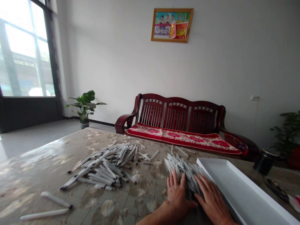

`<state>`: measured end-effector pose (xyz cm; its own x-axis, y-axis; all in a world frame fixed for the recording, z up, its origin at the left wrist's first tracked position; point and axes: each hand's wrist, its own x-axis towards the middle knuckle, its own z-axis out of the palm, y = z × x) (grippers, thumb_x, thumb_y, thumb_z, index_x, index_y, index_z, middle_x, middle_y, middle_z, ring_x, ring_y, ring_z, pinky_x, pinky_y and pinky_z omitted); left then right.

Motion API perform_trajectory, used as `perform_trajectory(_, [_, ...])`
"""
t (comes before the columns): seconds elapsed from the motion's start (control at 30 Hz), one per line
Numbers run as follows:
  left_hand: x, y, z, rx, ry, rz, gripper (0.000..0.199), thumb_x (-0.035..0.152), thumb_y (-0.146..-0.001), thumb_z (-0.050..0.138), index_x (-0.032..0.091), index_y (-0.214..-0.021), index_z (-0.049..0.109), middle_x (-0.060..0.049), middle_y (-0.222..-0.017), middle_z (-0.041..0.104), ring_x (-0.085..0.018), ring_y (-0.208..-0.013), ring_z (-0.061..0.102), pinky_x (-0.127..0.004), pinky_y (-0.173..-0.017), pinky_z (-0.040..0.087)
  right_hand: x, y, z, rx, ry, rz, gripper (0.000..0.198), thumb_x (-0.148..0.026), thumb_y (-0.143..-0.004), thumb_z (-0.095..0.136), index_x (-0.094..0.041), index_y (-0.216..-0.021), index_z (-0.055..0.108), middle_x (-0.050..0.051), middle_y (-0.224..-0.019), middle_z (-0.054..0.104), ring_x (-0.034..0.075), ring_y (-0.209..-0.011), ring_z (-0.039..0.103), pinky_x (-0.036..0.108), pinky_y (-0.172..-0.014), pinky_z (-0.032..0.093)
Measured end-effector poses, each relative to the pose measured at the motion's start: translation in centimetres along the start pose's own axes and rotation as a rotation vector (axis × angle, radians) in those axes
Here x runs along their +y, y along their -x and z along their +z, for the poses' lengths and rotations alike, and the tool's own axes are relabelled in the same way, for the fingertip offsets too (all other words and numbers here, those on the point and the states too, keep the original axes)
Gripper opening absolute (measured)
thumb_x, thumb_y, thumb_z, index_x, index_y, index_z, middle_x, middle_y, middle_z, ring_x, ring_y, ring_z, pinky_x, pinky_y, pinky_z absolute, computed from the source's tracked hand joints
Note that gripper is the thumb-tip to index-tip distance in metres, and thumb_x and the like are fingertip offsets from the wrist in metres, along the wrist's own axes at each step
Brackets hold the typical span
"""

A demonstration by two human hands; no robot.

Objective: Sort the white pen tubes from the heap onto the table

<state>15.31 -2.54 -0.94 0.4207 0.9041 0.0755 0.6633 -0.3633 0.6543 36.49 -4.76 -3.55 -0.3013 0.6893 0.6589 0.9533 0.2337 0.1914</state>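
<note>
An open white tray lies on the patterned surface, and the near pile of pens sits just left of it, close beside its long wall. Both hands rest on this pile, palms down. The left grip is on the pile's side away from the tray, its fingers spread over the pens and its thumb pointing toward the tray. The right grip is between the pile and the tray, near the tray's wall, with its fingers extended and its thumb held apart; neither grip is visibly pinching a pen.

Well left of the tray is the far pile, a wider heap of pale pens with dark ends, lying in several directions. Farther left of the tray, two loose pens lie apart from that heap. Right of the tray stand a black cup and, nearer, a dark cable. Beyond the tray is a dark red bench with a flowered red cloth, and past it, high above the tray, hangs a framed picture. A potted plant stands on the floor, far left of the tray.
</note>
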Motion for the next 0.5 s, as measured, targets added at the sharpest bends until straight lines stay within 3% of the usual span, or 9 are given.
perform_trajectory(0.17, [-1.5, 1.1, -1.4, 0.014, 0.076, -0.002, 0.082, 0.044, -0.074, 0.066, 0.027, -0.149, 0.035, -0.007, -0.164, 0.001, -0.039, -0.148, 0.000, -0.054, -0.118, 0.011, -0.8, -2.1, -1.7, 0.051, -0.159, 0.095, 0.044, -0.043, -0.090, 0.049, -0.022, -0.129, 0.056, 0.009, -0.130, 0.061, 0.028, -0.121, 0.055, 0.046, -0.101, 0.045])
perform_trajectory(0.3, [-3.9, 1.8, -3.9, 0.092, 0.187, 0.011, 0.062, 0.021, -0.077, 0.057, 0.018, -0.139, 0.050, -0.013, -0.160, 0.024, -0.034, -0.146, 0.020, -0.046, -0.117, 0.021, -5.0, -6.2, -3.0, 0.100, -0.373, 0.175, 0.035, -0.035, -0.091, 0.046, -0.022, -0.119, 0.062, 0.009, -0.117, 0.067, 0.026, -0.111, 0.061, 0.043, -0.096, 0.048])
perform_trajectory(0.37, [-5.4, 1.9, -5.9, 0.225, 0.269, 0.011, 0.052, 0.015, -0.076, 0.053, 0.016, -0.128, 0.059, -0.016, -0.147, 0.045, -0.030, -0.137, 0.039, -0.043, -0.113, 0.030, -8.2, -8.4, -3.4, 0.088, -0.483, 0.227, 0.031, -0.031, -0.090, 0.046, -0.022, -0.112, 0.066, 0.009, -0.110, 0.069, 0.025, -0.106, 0.064, 0.039, -0.091, 0.051])
perform_trajectory(0.43, [-7.2, 1.9, -8.3, 0.454, 0.394, 0.022, 0.038, 0.017, -0.081, 0.046, 0.019, -0.115, 0.063, -0.013, -0.123, 0.062, -0.025, -0.117, 0.056, -0.040, -0.104, 0.040, -12.0, -10.3, -3.5, -0.026, -0.618, 0.255, 0.028, -0.023, -0.088, 0.045, -0.022, -0.103, 0.069, 0.007, -0.103, 0.071, 0.021, -0.096, 0.067, 0.032, -0.084, 0.053])
perform_trajectory(0.5, [-9.1, 2.0, -10.9, 0.708, 0.504, -0.022, 0.030, 0.027, -0.088, 0.044, 0.020, -0.109, 0.062, -0.010, -0.108, 0.066, -0.023, -0.102, 0.062, -0.038, -0.096, 0.046, -15.9, -11.9, -3.5, -0.134, -0.699, 0.286, 0.030, -0.016, -0.084, 0.046, -0.022, -0.101, 0.070, 0.006, -0.100, 0.072, 0.019, -0.093, 0.068, 0.028, -0.082, 0.053])
